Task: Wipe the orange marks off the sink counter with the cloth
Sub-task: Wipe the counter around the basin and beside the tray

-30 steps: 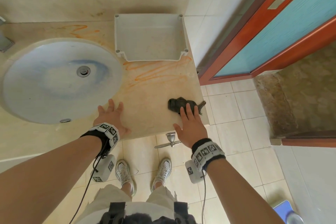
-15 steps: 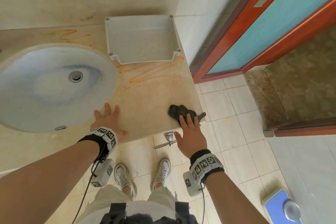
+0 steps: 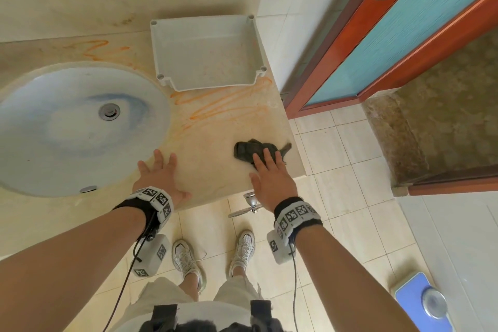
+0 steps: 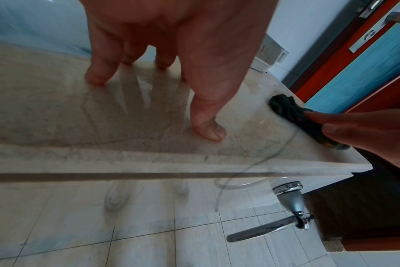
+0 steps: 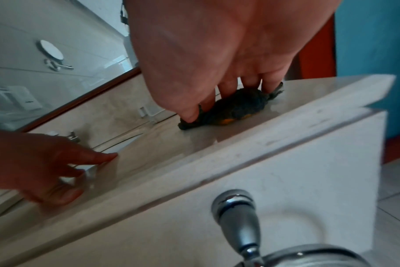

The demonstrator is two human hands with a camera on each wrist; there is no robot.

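Observation:
Orange marks (image 3: 221, 105) streak the beige counter (image 3: 215, 164) in front of the white tray, and more orange marks (image 3: 99, 48) lie behind the sink. A dark crumpled cloth (image 3: 246, 149) (image 4: 288, 106) (image 5: 242, 104) lies near the counter's right front corner, with an orange stain at its lower edge in the right wrist view. My right hand (image 3: 269, 170) (image 5: 217, 54) (image 4: 365, 130) rests its straight fingers on top of the cloth. My left hand (image 3: 161, 170) (image 4: 171, 54) (image 5: 46, 162) lies flat with spread fingers on the counter by the sink's rim.
A round sink (image 3: 67, 129) fills the counter's left. An empty white tray (image 3: 204, 54) stands at the back right against the wall. A chrome valve (image 3: 250, 202) sticks out under the front edge. To the right are a blue door (image 3: 404, 35) and a floor scale (image 3: 423, 302).
Both hands stay where they were, the right on the cloth and the left flat on the counter. Only the head view has shifted a little.

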